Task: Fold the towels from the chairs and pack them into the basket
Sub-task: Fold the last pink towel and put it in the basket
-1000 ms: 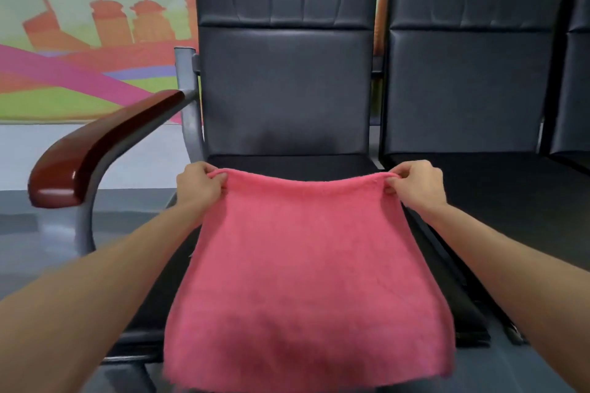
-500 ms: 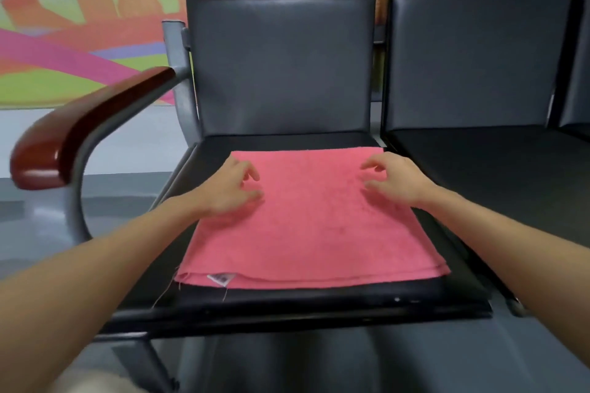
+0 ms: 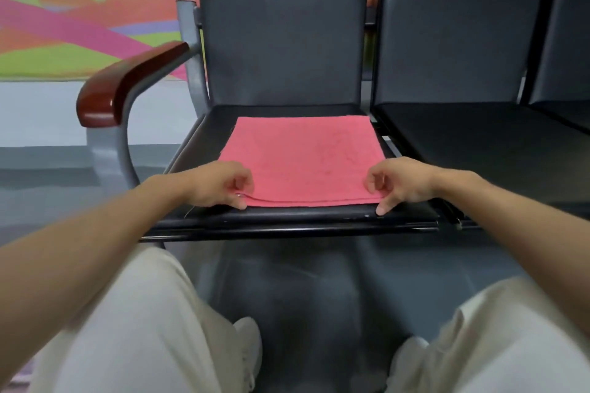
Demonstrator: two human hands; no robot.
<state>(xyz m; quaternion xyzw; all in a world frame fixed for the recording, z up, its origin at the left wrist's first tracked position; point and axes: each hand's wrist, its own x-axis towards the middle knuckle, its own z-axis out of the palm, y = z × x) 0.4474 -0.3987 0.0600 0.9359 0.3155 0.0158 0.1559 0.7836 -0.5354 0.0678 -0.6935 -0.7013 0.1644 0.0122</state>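
A pink towel (image 3: 303, 156) lies flat on the seat of the left black chair (image 3: 287, 217), doubled over, with two layered edges showing along its near side. My left hand (image 3: 217, 183) is at the towel's near left corner, fingers curled, pinching that corner. At the near right corner is my right hand (image 3: 402, 182), thumb and curled fingers closing on the corner and one fingertip touching the seat edge. No basket is in view.
A red-brown wooden armrest (image 3: 127, 80) on a grey metal frame stands left of the seat. A second black chair (image 3: 463, 137) adjoins on the right. My legs in light trousers are below, over a dark grey floor.
The towel, held up by its top corners a second ago, now lies doubled on the seat. My hands slid from its middle back to the near corners.
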